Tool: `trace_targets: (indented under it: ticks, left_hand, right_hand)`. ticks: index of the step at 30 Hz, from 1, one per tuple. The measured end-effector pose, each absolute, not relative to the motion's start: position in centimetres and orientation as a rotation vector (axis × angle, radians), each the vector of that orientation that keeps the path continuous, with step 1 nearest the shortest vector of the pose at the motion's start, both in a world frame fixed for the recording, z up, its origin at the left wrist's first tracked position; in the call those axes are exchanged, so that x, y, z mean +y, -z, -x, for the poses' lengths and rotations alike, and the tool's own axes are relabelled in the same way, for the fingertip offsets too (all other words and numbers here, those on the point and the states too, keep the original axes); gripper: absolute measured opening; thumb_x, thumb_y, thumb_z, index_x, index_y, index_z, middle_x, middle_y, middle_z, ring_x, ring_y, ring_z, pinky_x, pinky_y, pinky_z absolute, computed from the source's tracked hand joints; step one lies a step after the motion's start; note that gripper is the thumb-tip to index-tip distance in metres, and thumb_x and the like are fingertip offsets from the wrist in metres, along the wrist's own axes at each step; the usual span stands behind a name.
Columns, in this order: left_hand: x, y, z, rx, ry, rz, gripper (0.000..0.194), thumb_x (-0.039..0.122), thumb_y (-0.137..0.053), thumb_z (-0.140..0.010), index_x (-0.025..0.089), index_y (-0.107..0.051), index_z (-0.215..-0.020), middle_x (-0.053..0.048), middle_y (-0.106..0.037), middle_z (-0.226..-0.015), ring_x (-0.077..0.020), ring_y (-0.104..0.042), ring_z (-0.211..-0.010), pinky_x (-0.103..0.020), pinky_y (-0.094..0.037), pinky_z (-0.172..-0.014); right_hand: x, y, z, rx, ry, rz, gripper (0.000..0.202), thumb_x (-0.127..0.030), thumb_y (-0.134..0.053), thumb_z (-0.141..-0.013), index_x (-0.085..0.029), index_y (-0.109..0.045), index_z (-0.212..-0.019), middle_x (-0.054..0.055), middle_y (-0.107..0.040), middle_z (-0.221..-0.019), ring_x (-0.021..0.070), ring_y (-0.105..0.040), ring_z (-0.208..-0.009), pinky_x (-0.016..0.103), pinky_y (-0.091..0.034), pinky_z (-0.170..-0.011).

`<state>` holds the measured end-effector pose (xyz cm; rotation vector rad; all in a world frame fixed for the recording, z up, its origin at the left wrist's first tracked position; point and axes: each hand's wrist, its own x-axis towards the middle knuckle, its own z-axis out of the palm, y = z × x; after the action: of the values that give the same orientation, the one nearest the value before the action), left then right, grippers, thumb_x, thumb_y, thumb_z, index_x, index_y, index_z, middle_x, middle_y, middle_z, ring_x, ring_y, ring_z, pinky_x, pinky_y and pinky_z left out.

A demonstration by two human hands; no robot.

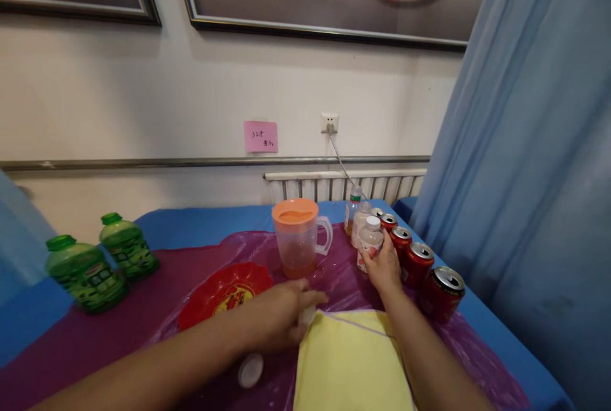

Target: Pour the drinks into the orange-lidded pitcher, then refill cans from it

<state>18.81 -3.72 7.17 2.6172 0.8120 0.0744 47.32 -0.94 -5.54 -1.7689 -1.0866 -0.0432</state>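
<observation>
My right hand (386, 264) is wrapped round a small white-capped bottle (369, 252) with a red-patterned label, upright on the table. My left hand (289, 312) is closed in front of the pitcher, at the top left corner of a yellow cloth (353, 360). A small whitish piece (307, 315) shows under its fingers; I cannot tell what it is. Below that hand lies a round white cap (251, 371). The clear pitcher (294, 250) has an orange lid and a little amber liquid at the bottom.
A red scalloped plate (200, 299) lies left of the pitcher, partly behind my left forearm. Two green bottles (88, 277) stand at the left. Several opened red cans (442, 296) line the right edge, near a blue curtain (515, 163). A plastic bottle (352, 210) stands behind.
</observation>
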Motion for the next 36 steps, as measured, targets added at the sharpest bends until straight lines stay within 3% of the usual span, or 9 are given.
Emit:
trace_targets:
  ticks: [1, 4, 9, 14, 18, 21, 36]
  left_hand:
    - [-3.5, -8.8, -19.9, 0.667, -0.143, -2.623, 0.05, 0.026, -0.064, -0.081, 0.035, -0.067, -0.13, -0.004, -0.072, -0.109, -0.0207, -0.067, -0.087, -0.029, -0.052, -0.077]
    - [-1.6, -12.8, -24.4, 0.559, -0.522, -2.591, 0.033, 0.024, -0.064, -0.084, 0.026, -0.072, -0.116, -0.004, -0.074, -0.105, -0.0194, -0.067, -0.093, -0.029, -0.051, -0.086]
    - [5.6, -14.6, -34.2, 0.937, -0.848, -2.33, 0.022, 0.025, -0.08, -0.075, 0.018, -0.07, -0.094, 0.0, -0.073, -0.085, -0.0154, -0.067, -0.078, -0.025, -0.051, -0.072]
    - [11.6, -12.3, -40.7, 1.184, -0.815, -2.287, 0.019, 0.023, -0.08, -0.08, 0.014, -0.069, -0.093, -0.004, -0.072, -0.091, -0.0197, -0.069, -0.084, -0.031, -0.055, -0.077]
    - [13.1, -10.1, -42.4, 1.236, -0.629, -2.329, 0.027, 0.033, -0.068, -0.096, 0.015, -0.066, -0.116, -0.008, -0.069, -0.116, -0.0217, -0.068, -0.101, -0.042, -0.059, -0.088]
    - [13.3, -9.2, -42.8, 1.221, -0.548, -2.371, 0.034, 0.036, -0.065, -0.098, 0.017, -0.062, -0.126, -0.01, -0.065, -0.128, -0.0241, -0.066, -0.109, -0.045, -0.058, -0.092]
    - [12.8, -8.4, -43.5, 1.196, -0.594, -2.376, 0.036, 0.036, -0.064, -0.098, 0.018, -0.061, -0.129, -0.011, -0.063, -0.132, -0.0248, -0.065, -0.112, -0.047, -0.058, -0.094]
  right_hand:
    - [-0.9, 5.6, -47.3, -1.084, 0.044, 1.768, 0.086, -0.043, -0.067, -0.079, -0.01, -0.038, -0.153, 0.023, -0.057, -0.143, 0.0357, -0.056, -0.129, 0.047, -0.046, -0.104]
    - [-0.8, 5.6, -47.2, -1.092, 0.041, 1.755, 0.085, -0.043, -0.065, -0.081, -0.008, -0.037, -0.153, 0.024, -0.054, -0.145, 0.0367, -0.055, -0.13, 0.048, -0.045, -0.105]
    - [-0.7, 5.7, -47.0, -1.114, 0.055, 1.738, 0.082, -0.042, -0.062, -0.083, -0.006, -0.037, -0.152, 0.025, -0.054, -0.145, 0.0374, -0.054, -0.13, 0.049, -0.045, -0.105]
    - [-0.6, 5.7, -47.0, -1.126, 0.065, 1.716, 0.077, -0.043, -0.06, -0.086, -0.007, -0.039, -0.151, 0.024, -0.055, -0.144, 0.0366, -0.051, -0.134, 0.049, -0.043, -0.107]
    - [-0.4, 5.6, -47.0, -1.133, 0.05, 1.706, 0.076, -0.043, -0.059, -0.087, -0.009, -0.039, -0.151, 0.022, -0.056, -0.142, 0.0362, -0.051, -0.134, 0.049, -0.044, -0.107]
    - [-0.4, 5.5, -47.0, -1.138, 0.039, 1.704, 0.076, -0.041, -0.059, -0.087, -0.009, -0.038, -0.152, 0.022, -0.056, -0.143, 0.0359, -0.051, -0.133, 0.048, -0.045, -0.106]
    - [-0.7, 5.1, -47.0, -1.141, 0.024, 1.708, 0.074, -0.039, -0.06, -0.087, -0.01, -0.038, -0.152, 0.021, -0.055, -0.144, 0.0352, -0.052, -0.134, 0.048, -0.045, -0.107]
